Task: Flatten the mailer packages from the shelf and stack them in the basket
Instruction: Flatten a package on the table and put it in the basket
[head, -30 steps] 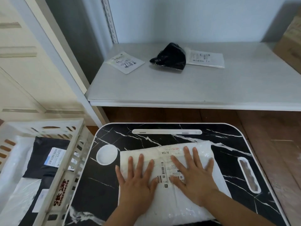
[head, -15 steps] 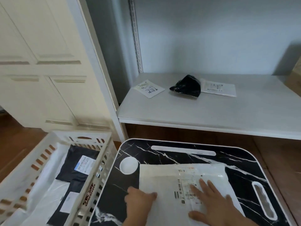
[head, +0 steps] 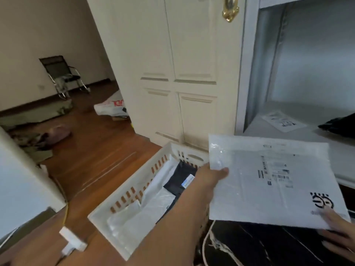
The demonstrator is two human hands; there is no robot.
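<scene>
Mailer (head: 269, 181), white and flat, hangs in the air between my hands, its left end over the basket (head: 134, 181). My left hand (head: 209, 176) pinches its left edge, thumb on top; my right hand (head: 338, 231) grips the near right corner. Flattened mailers lie in the basket; two more (head: 284, 120) sit on the shelf (head: 269, 131).

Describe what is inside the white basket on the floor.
The white basket holds flattened mailers: a black mailer with a label, lying over white mailers. The person's left forearm covers the right side, and the bottom is hidden.
</scene>
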